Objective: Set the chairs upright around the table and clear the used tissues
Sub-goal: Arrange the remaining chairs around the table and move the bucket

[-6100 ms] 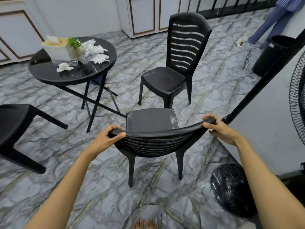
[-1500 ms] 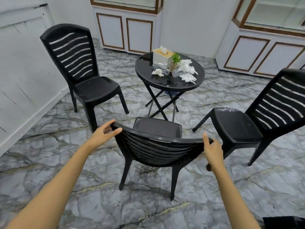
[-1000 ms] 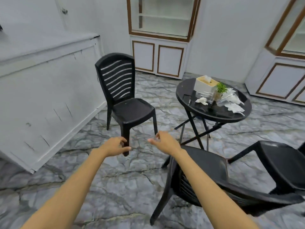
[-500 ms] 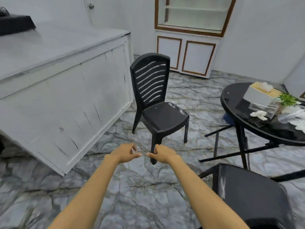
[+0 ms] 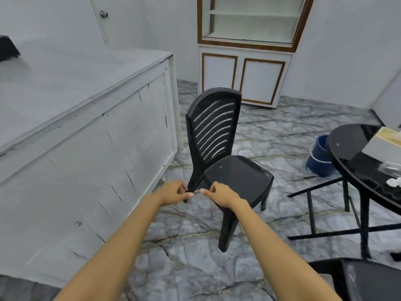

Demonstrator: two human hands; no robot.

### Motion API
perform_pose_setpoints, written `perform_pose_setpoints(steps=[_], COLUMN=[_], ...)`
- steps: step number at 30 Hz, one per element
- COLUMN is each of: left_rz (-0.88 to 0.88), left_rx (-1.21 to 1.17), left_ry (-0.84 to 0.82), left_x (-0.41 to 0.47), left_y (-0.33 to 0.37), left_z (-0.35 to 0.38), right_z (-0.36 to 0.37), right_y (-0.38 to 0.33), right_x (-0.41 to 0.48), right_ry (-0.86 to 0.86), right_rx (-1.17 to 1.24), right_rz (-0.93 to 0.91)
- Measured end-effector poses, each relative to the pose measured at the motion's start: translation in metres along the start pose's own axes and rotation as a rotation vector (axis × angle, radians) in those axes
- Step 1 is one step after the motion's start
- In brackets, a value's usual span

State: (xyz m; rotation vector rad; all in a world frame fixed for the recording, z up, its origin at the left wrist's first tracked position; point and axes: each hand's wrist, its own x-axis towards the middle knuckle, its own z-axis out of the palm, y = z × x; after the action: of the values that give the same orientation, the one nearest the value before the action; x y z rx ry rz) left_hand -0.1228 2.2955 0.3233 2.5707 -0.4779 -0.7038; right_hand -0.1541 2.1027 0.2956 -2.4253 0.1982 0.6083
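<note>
A black plastic chair (image 5: 225, 153) with a slatted back stands upright in the middle of the floor, facing the round black table (image 5: 355, 157) at the right edge. A white tissue box (image 5: 382, 142) and one crumpled tissue (image 5: 393, 182) show on the tabletop. My left hand (image 5: 173, 192) and my right hand (image 5: 219, 194) are stretched out side by side, fingers loosely curled and fingertips nearly touching, holding nothing. They sit in front of the chair's near side, short of it. Another black chair's seat (image 5: 364, 279) fills the bottom right corner.
A long white counter (image 5: 86, 127) runs along the left, close behind the upright chair. A white cabinet with brown trim (image 5: 243, 77) stands at the back. A blue bucket (image 5: 321, 157) sits on the marble floor beyond the table. The table's folding legs (image 5: 347, 213) spread out low.
My hands let go of the near chair's back and came together in front of me. My view turned left and moved closer to the chair by the counter.
</note>
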Motion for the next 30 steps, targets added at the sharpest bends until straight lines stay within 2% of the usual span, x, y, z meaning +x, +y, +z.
perform_pose_setpoints(steps=[9, 14, 20, 30], left_rz=[0.199, 0.327, 0.492, 0.799], left_rx=[0.042, 0.09, 0.129, 0.226], left_ry=[-0.03, -0.088, -0.092, -0.129], left_x=[0.122, 0.189, 0.292, 0.466], left_y=[-0.086, -0.096, -0.066, 0.04], left_z=[-0.131, -0.197, -0.26, -0.319], right_z=[-0.001, -0.018, -0.082, -0.192], right_y=[-0.084, -0.121, -0.125, -0.083], right_x=[0.124, 0.175, 0.229, 0.34], right_ry=[0.143, 0.215, 0.369, 0.534], right_rx=[0.159, 0.238, 0.322, 0.433], right_rz=[0.13, 0.22, 0.311, 0.482])
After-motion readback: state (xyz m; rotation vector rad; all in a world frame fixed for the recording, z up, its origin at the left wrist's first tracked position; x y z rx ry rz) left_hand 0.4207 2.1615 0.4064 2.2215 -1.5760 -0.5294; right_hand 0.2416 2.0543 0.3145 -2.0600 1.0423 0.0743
